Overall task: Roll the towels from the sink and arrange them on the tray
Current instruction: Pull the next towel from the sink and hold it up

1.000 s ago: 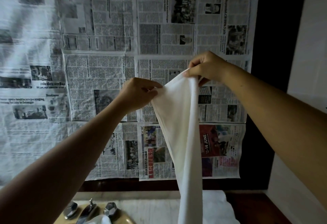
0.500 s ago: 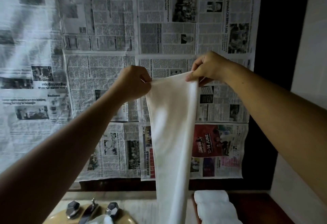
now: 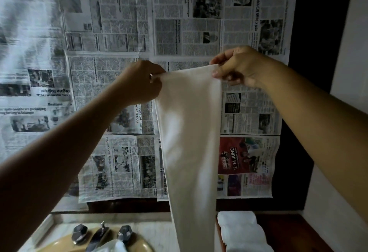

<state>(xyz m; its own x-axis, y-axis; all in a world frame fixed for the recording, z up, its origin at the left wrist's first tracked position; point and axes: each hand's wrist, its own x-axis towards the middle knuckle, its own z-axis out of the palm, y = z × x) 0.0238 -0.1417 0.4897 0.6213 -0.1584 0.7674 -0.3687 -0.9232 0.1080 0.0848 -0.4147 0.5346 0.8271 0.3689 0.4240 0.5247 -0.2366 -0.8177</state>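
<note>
Towel [image 3: 189, 132] hangs pinched between raised left hand [image 3: 139, 82] and right hand [image 3: 239, 66].

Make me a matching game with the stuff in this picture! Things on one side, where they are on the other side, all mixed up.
Things:
1. hanging towel
2. rolled towels
3. tap
4. newspapers

Places:
A. covering the wall behind
B. lower left, at the sink
C. pinched at its top corners by the left hand and right hand
D. lying at the lower right

Right pairs: 1-C, 2-D, 3-B, 4-A.
</note>
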